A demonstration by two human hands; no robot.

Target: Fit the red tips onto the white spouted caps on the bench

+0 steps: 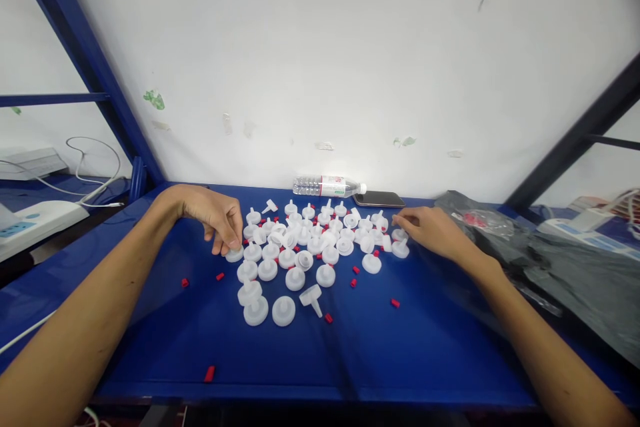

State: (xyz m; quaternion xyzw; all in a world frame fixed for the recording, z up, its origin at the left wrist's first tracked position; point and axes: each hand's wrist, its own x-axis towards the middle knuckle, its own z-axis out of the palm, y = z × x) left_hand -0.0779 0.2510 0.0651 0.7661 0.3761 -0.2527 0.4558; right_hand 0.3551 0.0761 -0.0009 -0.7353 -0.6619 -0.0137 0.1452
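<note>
Many white plastic nozzle caps (283, 311), round discs with a thin spout, lie in a loose cluster on the blue table (425, 347). Most stand spout up; some lie tipped over, such as one nozzle cap (311, 296) near the front. At the cluster's left edge, my left hand (216, 217) has its fingers closed on a white nozzle cap (234, 255). Across the cluster, my right hand (425, 227) pinches at the top of another nozzle cap (399, 235), its spout hidden by the fingers. Small red tips (353, 283) are scattered among and around the caps.
Behind the cluster lie a clear water bottle (327, 186) on its side and a dark phone (380, 199). A grey plastic bag (575, 293) covers the right side. A power strip (43, 223) with white cables sits left. Blue frame posts (95, 53) flank the white wall.
</note>
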